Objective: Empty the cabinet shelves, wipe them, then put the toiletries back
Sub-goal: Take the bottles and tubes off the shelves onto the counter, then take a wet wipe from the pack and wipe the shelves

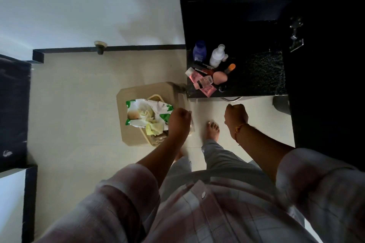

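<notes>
Loosely heaped toiletries [209,74]: blue bottle [199,52], white bottle [216,56], pink tube [207,89]. Right hand [236,117] fisted, empty; left hand [178,119] curled, grip unclear.

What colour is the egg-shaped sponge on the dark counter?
The sponge is peach-pink; the head view shows it best.

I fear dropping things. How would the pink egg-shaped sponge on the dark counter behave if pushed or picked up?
The pink sponge is rounded, so a push would probably roll it. It looks soft and foam-like, so likely light and squashy in a pinch. It lies among tubes near the counter edge, so it could roll off.
</notes>
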Tool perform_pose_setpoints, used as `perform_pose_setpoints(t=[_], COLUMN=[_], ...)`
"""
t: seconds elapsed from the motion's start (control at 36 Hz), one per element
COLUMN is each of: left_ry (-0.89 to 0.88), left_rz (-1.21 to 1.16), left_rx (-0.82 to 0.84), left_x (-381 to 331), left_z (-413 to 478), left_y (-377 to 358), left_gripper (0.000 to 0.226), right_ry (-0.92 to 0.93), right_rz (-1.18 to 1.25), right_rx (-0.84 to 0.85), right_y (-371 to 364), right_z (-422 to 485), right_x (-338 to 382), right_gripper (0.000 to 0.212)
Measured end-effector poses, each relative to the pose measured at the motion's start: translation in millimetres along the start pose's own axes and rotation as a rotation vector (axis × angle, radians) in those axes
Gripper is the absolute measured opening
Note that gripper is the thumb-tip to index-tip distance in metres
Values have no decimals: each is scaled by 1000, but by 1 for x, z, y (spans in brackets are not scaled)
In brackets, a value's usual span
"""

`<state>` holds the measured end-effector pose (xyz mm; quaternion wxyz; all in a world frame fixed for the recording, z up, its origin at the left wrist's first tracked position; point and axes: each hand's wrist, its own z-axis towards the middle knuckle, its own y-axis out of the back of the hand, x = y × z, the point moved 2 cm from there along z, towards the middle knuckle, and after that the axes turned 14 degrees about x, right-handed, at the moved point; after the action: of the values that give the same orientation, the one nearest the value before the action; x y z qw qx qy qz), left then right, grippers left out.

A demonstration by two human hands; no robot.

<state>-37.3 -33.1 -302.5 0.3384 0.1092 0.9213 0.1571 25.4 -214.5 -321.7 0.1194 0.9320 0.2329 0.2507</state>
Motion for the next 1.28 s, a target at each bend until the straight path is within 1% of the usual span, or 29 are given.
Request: perform_pose_setpoints(t=[0.06, 0.11, 0.22, 0.31, 0.36, 0.47, 0.58, 0.69, 0.81, 0.97, 1.11, 1.22, 1.28], left_ry=[2, 17, 108, 164, 171, 160, 169, 166, 158, 146, 76, 28, 21], left_rz=[12, 11, 16, 161, 240, 203, 137, 72, 77, -3, -72, -183, -248], left_rx=[-38, -85, -161, -149, -116, -60, 29, 49, -41, -177, -312, -371, -401], left_x=[24, 42, 80, 113, 130, 146, 150, 148, 146, 141, 133, 125, 122], left_z=[-10, -20, -31, -27, -23, -18, -8, -4, -8, -20, -33, -41, -44], left_y=[8, 20, 49, 64, 67, 72, 69, 67, 67, 70, 80, 89, 92], left_gripper=[24, 26, 13, 21, 24, 35, 44, 47, 41, 30, 24, 15, 15], right_ry=[17, 72, 200, 276, 312, 380, 398, 407, 402, 397, 466, 478, 479], right_rz=[-63, -168, -413, -576, -676, -772, -845, -890, -883, -868, -840, -761, -732], right_rx=[94, 189, 398, 517, 558, 568, 563, 544, 533, 529, 509, 461, 447], right_y=[-18, -40, -85, -115, -131, -151, -161, -162, -158, -157, -158, -161, -163], right_z=[-6, -13, -35, -48, -54, -63, -63, -61, -60, -63, -72, -74, -74], right_x=[-7, -12, -10, -6, -4, 4, 9, 9, 5, -1, 2, 5, 7], right_gripper=[29, 26, 21, 20, 23, 28, 29, 28, 28, 27, 26, 26, 29])
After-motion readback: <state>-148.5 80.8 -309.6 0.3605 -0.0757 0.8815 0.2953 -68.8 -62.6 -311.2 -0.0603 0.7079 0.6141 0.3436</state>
